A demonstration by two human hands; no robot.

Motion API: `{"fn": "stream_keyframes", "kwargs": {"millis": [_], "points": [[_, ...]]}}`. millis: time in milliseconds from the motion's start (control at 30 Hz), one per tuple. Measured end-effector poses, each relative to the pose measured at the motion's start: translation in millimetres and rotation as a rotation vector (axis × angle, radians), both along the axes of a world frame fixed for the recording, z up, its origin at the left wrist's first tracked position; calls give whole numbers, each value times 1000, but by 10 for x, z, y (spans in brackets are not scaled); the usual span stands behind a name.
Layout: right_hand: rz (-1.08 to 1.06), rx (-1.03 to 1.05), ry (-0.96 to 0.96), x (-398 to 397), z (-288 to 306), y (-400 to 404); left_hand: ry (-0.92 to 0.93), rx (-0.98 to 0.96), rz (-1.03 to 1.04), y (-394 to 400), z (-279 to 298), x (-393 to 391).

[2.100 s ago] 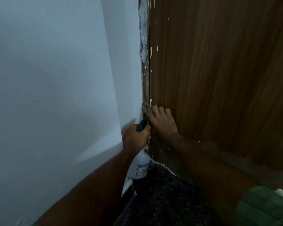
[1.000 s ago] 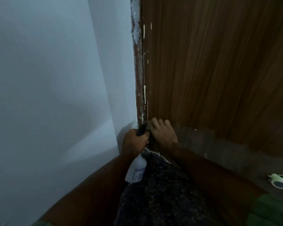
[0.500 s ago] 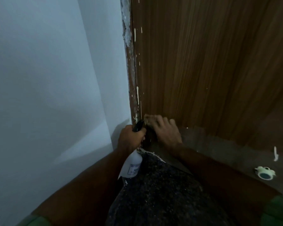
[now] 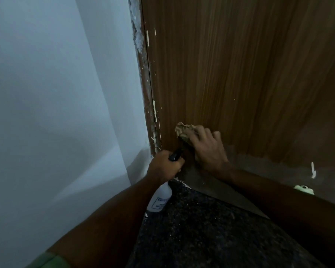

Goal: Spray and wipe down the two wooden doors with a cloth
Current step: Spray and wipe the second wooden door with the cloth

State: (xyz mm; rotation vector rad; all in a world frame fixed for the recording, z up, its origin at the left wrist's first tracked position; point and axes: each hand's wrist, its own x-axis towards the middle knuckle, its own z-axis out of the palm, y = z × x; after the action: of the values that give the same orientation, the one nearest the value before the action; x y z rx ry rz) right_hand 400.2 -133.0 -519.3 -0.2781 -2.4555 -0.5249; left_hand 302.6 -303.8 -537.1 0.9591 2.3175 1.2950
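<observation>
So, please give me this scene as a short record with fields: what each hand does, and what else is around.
left hand: grips the bottle by its dark head
right hand: presses the cloth on the door, low, near its left edge
door: brown wood, pale drips along the left edge
wall: white, left of the door
floor: dark, speckled
far right: small pale green thing on the floor, partly hidden

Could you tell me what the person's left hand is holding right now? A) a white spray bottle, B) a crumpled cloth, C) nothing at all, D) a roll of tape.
A: the left hand grips the dark neck of the white spray bottle, whose body hangs below the fist, while the right hand presses the cloth to the wooden door.
</observation>
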Motion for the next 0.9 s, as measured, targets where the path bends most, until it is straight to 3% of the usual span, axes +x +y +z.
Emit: {"fn": "stream_keyframes", "kwargs": {"millis": [67, 167, 233, 367, 433, 600, 667, 800, 900], "points": [[51, 102, -69, 148, -176, 108, 15, -3, -39, 72, 19, 52], [91, 329, -373, 362, -662, 210, -4, 5, -69, 148, 56, 111], [78, 338, -428, 414, -644, 222, -3, 0, -85, 191, 79, 133], [6, 160, -133, 500, -171, 245, 30, -6, -125, 268, 117, 182], [8, 168, -41, 633, -134, 348, 35, -25, -138, 311, 139, 216], [130, 377, -369, 878, -730, 495, 53, -71, -163, 388, 127, 348], [88, 321, -312, 873, -609, 434, 71, -83, -181, 429, 140, 404], [-60, 82, 6, 917, -215, 421, 108, -75, -211, 494, 123, 490], [-10, 223, -79, 1027, -346, 475, 136, -93, -245, 504, 122, 508]]}}
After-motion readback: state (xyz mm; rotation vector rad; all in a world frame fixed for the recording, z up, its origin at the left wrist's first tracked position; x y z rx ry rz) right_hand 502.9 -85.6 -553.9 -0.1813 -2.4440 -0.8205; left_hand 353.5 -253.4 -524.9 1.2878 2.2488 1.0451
